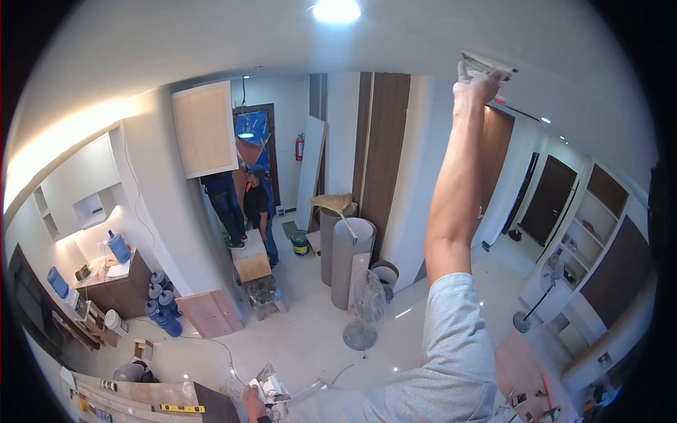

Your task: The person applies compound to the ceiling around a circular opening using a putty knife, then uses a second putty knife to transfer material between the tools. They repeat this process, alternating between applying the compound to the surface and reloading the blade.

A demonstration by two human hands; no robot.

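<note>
Both my hands grip things: my right hand (481,87) a flat, white-smeared scraper (482,67) at the white ceiling (395,35), my left hand (254,407), near, a white-smeared plate (273,386). Far off, a straw broom (331,202) rests on tall grey cylinders (341,271), contents unclear; blue plastic jugs (163,309) stand left.

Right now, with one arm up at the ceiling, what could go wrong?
1. White material by the left hand might slip and hit the floor.
2. The right hand holds the blade overhead at a long reach; balance could suffer, footing out of view.
3. The cord across the floor could trip someone.
</note>
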